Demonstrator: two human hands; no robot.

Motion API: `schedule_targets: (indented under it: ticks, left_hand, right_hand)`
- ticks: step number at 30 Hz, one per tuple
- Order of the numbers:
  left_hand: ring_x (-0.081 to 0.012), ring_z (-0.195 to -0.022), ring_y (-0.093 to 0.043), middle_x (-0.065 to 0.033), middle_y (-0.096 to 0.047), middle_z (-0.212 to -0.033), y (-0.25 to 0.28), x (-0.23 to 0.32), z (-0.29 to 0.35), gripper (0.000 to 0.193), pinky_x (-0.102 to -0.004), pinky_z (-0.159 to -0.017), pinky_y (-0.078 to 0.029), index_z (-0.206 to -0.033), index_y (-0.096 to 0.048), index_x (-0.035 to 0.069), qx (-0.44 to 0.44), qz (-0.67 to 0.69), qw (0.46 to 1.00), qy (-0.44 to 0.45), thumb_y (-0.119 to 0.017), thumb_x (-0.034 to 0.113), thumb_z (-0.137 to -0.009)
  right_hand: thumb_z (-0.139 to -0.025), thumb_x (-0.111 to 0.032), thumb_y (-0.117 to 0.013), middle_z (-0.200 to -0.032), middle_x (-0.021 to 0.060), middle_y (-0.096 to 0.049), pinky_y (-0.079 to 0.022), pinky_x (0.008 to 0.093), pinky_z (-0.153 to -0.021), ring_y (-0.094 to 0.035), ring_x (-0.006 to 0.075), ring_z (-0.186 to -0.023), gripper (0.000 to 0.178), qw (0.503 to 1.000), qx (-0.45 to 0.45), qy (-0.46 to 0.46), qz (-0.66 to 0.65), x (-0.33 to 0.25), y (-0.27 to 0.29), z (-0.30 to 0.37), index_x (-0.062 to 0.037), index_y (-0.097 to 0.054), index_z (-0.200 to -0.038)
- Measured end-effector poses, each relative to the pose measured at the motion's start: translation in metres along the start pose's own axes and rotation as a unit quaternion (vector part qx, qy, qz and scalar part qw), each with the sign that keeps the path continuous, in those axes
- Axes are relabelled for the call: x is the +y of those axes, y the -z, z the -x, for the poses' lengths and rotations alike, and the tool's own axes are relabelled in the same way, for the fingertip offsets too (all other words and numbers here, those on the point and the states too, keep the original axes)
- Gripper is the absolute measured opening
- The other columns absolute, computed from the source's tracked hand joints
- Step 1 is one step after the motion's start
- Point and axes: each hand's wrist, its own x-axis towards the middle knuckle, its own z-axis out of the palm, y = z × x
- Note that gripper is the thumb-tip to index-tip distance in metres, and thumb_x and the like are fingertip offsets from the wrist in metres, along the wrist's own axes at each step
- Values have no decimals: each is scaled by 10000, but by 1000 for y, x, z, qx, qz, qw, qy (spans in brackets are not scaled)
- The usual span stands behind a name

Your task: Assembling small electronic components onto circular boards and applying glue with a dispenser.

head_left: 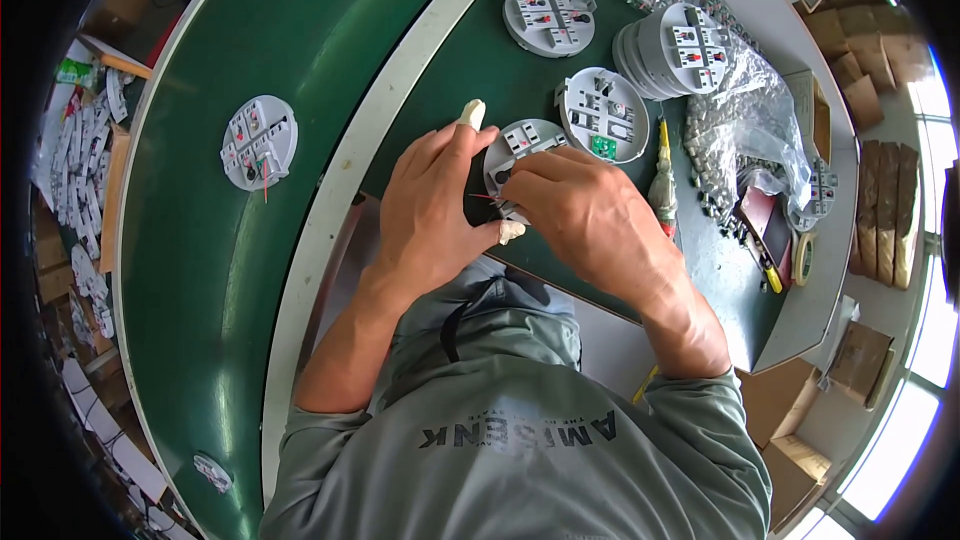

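A round light-grey plastic base with slots and small fittings [520, 138] lies on the green bench in front of me, partly covered by both hands. My left hand [425, 190], with pale finger cots on thumb and one finger, grips its left side, thumb at the near edge. My right hand [580, 205] is closed over its middle, fingertips pinched together; what they hold is hidden. A thin red wire [484, 196] sticks out between the hands. Touching or almost touching the base, a similar round base with a green circuit board [605, 148] stands just beyond.
Stacked bases [640, 65] and a single base [549, 18] sit farther back. Right of my hand lies a power screwdriver [663, 185]. Clear plastic bags [770, 120] cover many small metal parts. On the left, a green conveyor belt [190, 310] carries another base [258, 143].
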Motion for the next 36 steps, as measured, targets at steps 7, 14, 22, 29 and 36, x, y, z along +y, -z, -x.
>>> schedule_targets:
  ticks: [7, 14, 22, 29, 36]
  left_hand:
    - [-300, -1381, -551, -55, -689, -1398, 2, 6, -5, 1178, -469, -1178, -401, -1560, -416, 27, -17, -38, 999, -20, -1017, 235, -568]
    - [-283, -1399, -551, -75, -650, -1452, 0, 4, -8, 1140, -473, -1189, -395, -1540, -505, 29, -18, -40, 999, -20, -1016, 323, -564]
    - [-299, -1391, -553, -73, -681, -1429, -5, 0, -7, 1162, -489, -1181, -392, -1539, -473, 49, -11, -35, 999, -30, -1025, 300, -548]
    - [-305, -1387, -557, -88, -691, -1401, -6, -1, -6, 1160, -497, -1183, -390, -1543, -470, 52, -13, -36, 999, -21, -1024, 283, -551]
    - [-307, -1386, -557, -95, -703, -1359, -1, -2, -6, 1122, -510, -1184, -387, -1542, -470, 46, -26, -27, 999, -37, -1010, 247, -580]
  right_hand:
    - [-847, -42, -769, -1011, 100, -709, -584, 427, -808, -703, 320, -945, 166, 999, -21, -3, -30, 7, 1, -4, -23, -703, -999]
    - [-843, -24, -761, -1040, 108, -716, -593, 427, -821, -712, 324, -988, 178, 999, -5, -31, -31, 7, 12, 3, -29, -713, -1014]
    - [-817, -13, -738, -1064, 94, -717, -597, 419, -829, -712, 307, -1001, 206, 999, -42, -4, -15, 7, 10, -4, -36, -719, -1022]
    - [-818, -15, -745, -1044, 92, -714, -597, 413, -817, -711, 308, -972, 211, 998, -66, -7, 7, 0, 11, -10, -37, -720, -1026]
    - [-787, -6, -759, -1024, 102, -722, -601, 407, -777, -717, 312, -918, 209, 998, -36, 10, -60, 10, 3, -7, -32, -717, -991]
